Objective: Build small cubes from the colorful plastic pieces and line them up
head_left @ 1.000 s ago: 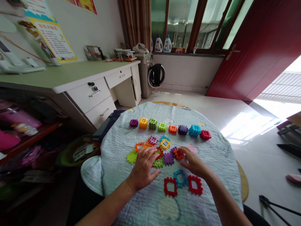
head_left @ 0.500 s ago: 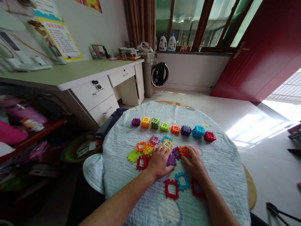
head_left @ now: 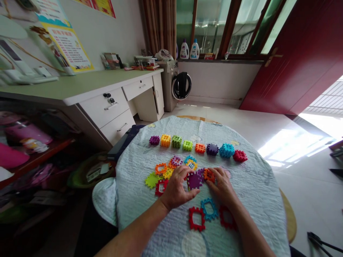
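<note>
My left hand (head_left: 175, 187) rests on the cloth with fingers and thumb spread around a solid purple tile (head_left: 195, 181) with notched edges. Under my right hand (head_left: 221, 184), an orange window tile (head_left: 209, 175) sits between fingertips and thumb. Another purple tile (head_left: 200, 173) lies between the solid one and the orange one, partly covered. Left of my left hand is a loose pile: a lime tile (head_left: 152, 180), a red window tile (head_left: 161, 187), an orange frame (head_left: 160, 169) and a yellow tile (head_left: 168, 173). Beyond are a pink window tile (head_left: 177, 160) and a yellow window tile (head_left: 192, 164).
Nearer me lie a red frame (head_left: 196, 218), a blue frame (head_left: 209, 209) and a dark red frame (head_left: 227, 217) partly under my right forearm. Several assembled cubes, including a blue cube (head_left: 226, 150), stand in a row across the round cloth-covered table (head_left: 150, 221).
My left hand has shifted left and its fingers have spread, uncovering the solid purple tile. My right hand has moved slightly, still at the orange tile.
</note>
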Tool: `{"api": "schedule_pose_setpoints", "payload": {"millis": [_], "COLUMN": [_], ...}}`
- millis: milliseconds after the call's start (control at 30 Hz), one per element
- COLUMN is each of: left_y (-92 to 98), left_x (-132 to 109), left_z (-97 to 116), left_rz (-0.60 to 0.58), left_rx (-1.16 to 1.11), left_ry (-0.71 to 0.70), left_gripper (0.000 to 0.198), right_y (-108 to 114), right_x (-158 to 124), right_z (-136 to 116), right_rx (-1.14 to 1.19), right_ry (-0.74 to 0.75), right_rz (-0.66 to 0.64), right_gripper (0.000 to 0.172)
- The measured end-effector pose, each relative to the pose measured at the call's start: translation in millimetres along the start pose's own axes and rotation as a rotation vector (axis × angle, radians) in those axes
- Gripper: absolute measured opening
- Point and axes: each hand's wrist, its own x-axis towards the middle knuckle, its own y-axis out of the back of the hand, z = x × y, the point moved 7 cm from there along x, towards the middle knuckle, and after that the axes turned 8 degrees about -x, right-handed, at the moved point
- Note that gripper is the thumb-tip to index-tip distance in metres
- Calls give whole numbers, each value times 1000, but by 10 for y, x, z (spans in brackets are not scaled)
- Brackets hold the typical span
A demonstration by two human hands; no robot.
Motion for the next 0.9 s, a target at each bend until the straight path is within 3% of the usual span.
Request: {"api": "schedule_pose_setpoints", "payload": {"millis": [233, 333, 500, 633, 700, 800, 900], "left_y": [520, 599, 535, 584, 545, 307, 8], "left_x": [220, 312, 313, 195, 101, -60, -189], "left_z": [-269, -321, -298, -290, -256, -159, -82], "left_rz": [73, 32, -53, -4, -28, -165, -291], "left_rx": [-141, -173, -138, -13, 62, 136, 200], "left_ry": [172, 185, 174, 152, 130, 70, 8], "left_gripper": [42, 43, 44, 44, 46, 53, 55], "right_y": [24, 3, -29, 104, 122, -14, -133], "right_x": [0, 25, 38, 2, 8, 32, 34], "right_z": [118, 112, 144, 210, 123, -123, -245], "right_rx": [-66, -78, -68, -181, -217, -209, -235], "right_ry": [-88, -56, -54, -193, -141, 68, 110], "right_rz": [88, 86, 38, 147, 144, -28, -179], "right_gripper": [39, 41, 43, 50, 58, 75, 79]}}
